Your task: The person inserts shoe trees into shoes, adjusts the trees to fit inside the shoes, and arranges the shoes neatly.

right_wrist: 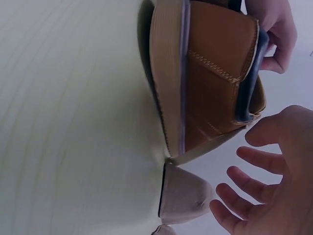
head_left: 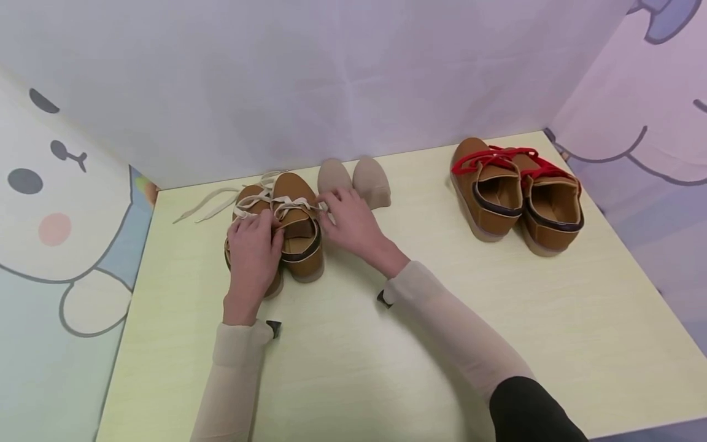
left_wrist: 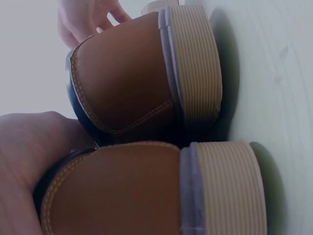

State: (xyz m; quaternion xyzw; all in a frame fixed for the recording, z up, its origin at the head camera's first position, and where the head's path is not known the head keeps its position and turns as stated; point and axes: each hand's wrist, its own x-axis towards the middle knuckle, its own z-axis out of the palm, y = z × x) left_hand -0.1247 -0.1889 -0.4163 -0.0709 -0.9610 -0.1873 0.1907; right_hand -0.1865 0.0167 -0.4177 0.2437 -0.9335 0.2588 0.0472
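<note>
A pair of tan shoes with cream laces stands at the table's left. My left hand lies over the left shoe, fingers curled on its laced top. My right hand rests beside the right shoe, its fingers spread and relaxed, the tips near the cream lace. The left wrist view shows both heels side by side. Loose lace ends trail off to the left.
Two beige rounded shoe inserts sit just behind my right hand. A second tan pair with red laces stands at the back right. Printed walls enclose the pale yellow table on three sides.
</note>
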